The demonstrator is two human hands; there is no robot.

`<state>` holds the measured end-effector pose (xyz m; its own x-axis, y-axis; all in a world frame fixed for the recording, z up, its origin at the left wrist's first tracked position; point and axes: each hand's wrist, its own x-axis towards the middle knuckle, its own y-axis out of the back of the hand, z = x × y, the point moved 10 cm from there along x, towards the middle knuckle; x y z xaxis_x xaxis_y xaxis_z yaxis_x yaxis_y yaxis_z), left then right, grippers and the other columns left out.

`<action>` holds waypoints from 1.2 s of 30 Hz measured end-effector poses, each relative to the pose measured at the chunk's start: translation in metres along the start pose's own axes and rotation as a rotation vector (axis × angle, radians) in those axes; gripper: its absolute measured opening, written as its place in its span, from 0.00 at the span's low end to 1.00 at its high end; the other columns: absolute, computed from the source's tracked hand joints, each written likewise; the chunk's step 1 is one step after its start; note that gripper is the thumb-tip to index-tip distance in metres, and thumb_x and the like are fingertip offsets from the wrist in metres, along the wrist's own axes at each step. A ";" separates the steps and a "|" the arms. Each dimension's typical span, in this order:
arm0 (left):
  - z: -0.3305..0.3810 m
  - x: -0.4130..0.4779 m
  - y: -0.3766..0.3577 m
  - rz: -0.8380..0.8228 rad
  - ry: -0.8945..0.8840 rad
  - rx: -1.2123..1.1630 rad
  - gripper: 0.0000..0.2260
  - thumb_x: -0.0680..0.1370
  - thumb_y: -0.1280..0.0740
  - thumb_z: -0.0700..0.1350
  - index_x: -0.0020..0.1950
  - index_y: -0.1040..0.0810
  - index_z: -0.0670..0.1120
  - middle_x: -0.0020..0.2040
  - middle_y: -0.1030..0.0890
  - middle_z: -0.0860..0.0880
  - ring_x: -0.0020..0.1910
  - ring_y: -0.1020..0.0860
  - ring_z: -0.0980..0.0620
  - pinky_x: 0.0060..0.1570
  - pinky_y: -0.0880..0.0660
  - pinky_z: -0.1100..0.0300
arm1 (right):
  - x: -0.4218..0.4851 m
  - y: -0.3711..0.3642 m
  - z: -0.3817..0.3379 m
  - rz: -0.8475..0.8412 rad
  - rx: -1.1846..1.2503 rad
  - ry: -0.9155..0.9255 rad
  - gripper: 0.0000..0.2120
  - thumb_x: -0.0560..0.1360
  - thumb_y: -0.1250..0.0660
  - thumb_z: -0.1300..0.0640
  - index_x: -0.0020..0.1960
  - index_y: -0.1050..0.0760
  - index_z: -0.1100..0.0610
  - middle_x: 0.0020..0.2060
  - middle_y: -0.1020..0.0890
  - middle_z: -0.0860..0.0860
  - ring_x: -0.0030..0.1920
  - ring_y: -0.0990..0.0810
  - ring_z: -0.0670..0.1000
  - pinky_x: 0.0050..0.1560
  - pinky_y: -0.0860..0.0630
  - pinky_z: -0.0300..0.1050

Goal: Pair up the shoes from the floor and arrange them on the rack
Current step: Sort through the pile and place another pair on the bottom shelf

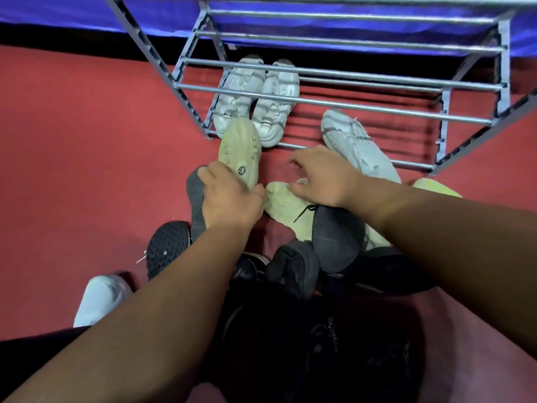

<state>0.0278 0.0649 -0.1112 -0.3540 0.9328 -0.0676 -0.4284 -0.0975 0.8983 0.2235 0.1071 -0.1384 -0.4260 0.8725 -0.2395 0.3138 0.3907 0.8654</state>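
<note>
Left hand [229, 196] grips cream sneaker [241, 149] near heel, sole up, toe pointing at rack [319, 103]; matching cream shoe [286, 202] on floor just right of it, long axis slanting back toward person; right hand [322, 175] nearer, fingers curled over it, grasp unclear; white pair [255, 94] already on bottom tier.

On my feed the red floor [72, 141] fills most of the view, plain and matte. Along the floor's far edge I see a black band [72, 36] running left to right, and beyond that band a blue cloth [58, 13] with a slight sheen. Thin stripes of shadow [363, 123] lie across the floor's far middle. At the floor's near left corner a piece of dark garment [29, 344] shows; I cannot tell what it is.
</note>
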 end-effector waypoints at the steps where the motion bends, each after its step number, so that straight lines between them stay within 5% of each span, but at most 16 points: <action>1: 0.003 0.000 -0.001 -0.004 -0.020 0.021 0.29 0.71 0.24 0.54 0.61 0.35 0.43 0.62 0.35 0.45 0.52 0.24 0.41 0.44 0.24 0.48 | 0.004 -0.016 -0.006 -0.082 0.008 -0.012 0.31 0.75 0.30 0.38 0.72 0.26 0.52 0.64 0.19 0.52 0.66 0.24 0.57 0.66 0.27 0.52; 4: 0.005 0.003 -0.004 -0.013 -0.016 0.026 0.31 0.70 0.23 0.53 0.62 0.36 0.42 0.63 0.36 0.44 0.52 0.24 0.40 0.43 0.26 0.49 | 0.014 -0.046 -0.016 -0.201 -0.143 -0.016 0.23 0.70 0.31 0.32 0.55 0.24 0.47 0.51 0.20 0.47 0.57 0.26 0.56 0.59 0.30 0.52; 6: 0.000 0.007 -0.007 -0.030 0.000 -0.010 0.34 0.69 0.23 0.54 0.65 0.37 0.42 0.66 0.37 0.44 0.52 0.23 0.41 0.47 0.24 0.48 | 0.020 -0.049 -0.014 -0.225 -0.122 -0.051 0.20 0.70 0.28 0.37 0.55 0.23 0.48 0.47 0.20 0.46 0.55 0.25 0.56 0.54 0.29 0.51; 10: -0.021 0.015 -0.019 -0.176 0.106 -0.213 0.42 0.71 0.23 0.56 0.76 0.39 0.41 0.72 0.31 0.45 0.60 0.24 0.47 0.56 0.27 0.56 | 0.022 -0.039 -0.002 -0.277 0.379 -0.211 0.19 0.68 0.20 0.53 0.58 0.17 0.52 0.42 0.15 0.47 0.43 0.16 0.51 0.46 0.18 0.48; 13: -0.029 0.019 -0.019 -0.211 0.149 -0.289 0.36 0.72 0.23 0.55 0.73 0.34 0.42 0.61 0.20 0.47 0.57 0.20 0.46 0.53 0.26 0.57 | 0.023 0.001 0.011 -0.038 0.745 -0.313 0.08 0.68 0.21 0.60 0.45 0.17 0.57 0.33 0.17 0.50 0.31 0.21 0.50 0.34 0.23 0.48; 16: -0.028 0.022 -0.021 -0.224 0.154 -0.339 0.32 0.72 0.22 0.53 0.69 0.31 0.44 0.59 0.20 0.50 0.55 0.20 0.49 0.52 0.26 0.58 | 0.025 0.043 0.012 0.239 0.998 -0.326 0.12 0.70 0.24 0.60 0.52 0.17 0.60 0.44 0.12 0.56 0.42 0.13 0.52 0.41 0.16 0.52; 18: -0.031 0.021 -0.026 -0.249 0.161 -0.377 0.30 0.71 0.22 0.53 0.68 0.29 0.45 0.58 0.19 0.51 0.54 0.19 0.51 0.52 0.25 0.58 | 0.019 0.056 0.006 0.357 1.043 -0.288 0.13 0.73 0.24 0.56 0.57 0.19 0.56 0.47 0.13 0.51 0.46 0.12 0.48 0.44 0.15 0.46; 26: -0.046 0.023 -0.038 -0.407 0.235 -0.462 0.20 0.76 0.25 0.52 0.63 0.27 0.53 0.52 0.19 0.58 0.48 0.20 0.62 0.44 0.26 0.63 | -0.023 0.042 -0.042 0.302 0.754 -0.016 0.21 0.77 0.26 0.42 0.68 0.26 0.40 0.57 0.24 0.43 0.57 0.23 0.39 0.57 0.25 0.34; 31: -0.055 0.025 -0.041 -0.433 0.294 -0.564 0.25 0.75 0.25 0.51 0.69 0.26 0.49 0.58 0.16 0.51 0.53 0.17 0.54 0.55 0.21 0.54 | -0.049 0.047 -0.065 0.323 0.326 0.282 0.29 0.75 0.25 0.38 0.73 0.25 0.45 0.60 0.26 0.44 0.61 0.27 0.50 0.66 0.29 0.53; 36: -0.053 0.021 -0.031 -0.428 0.241 -0.525 0.30 0.68 0.23 0.51 0.69 0.25 0.50 0.55 0.17 0.55 0.52 0.18 0.56 0.48 0.24 0.59 | -0.072 0.035 -0.082 0.326 0.066 0.486 0.29 0.74 0.22 0.44 0.73 0.24 0.44 0.65 0.24 0.47 0.62 0.25 0.54 0.65 0.30 0.56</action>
<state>-0.0108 0.0694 -0.1635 -0.2128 0.8300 -0.5157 -0.8927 0.0494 0.4479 0.1956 0.0337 -0.0552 -0.6338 0.7223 0.2766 0.5392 0.1563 0.8275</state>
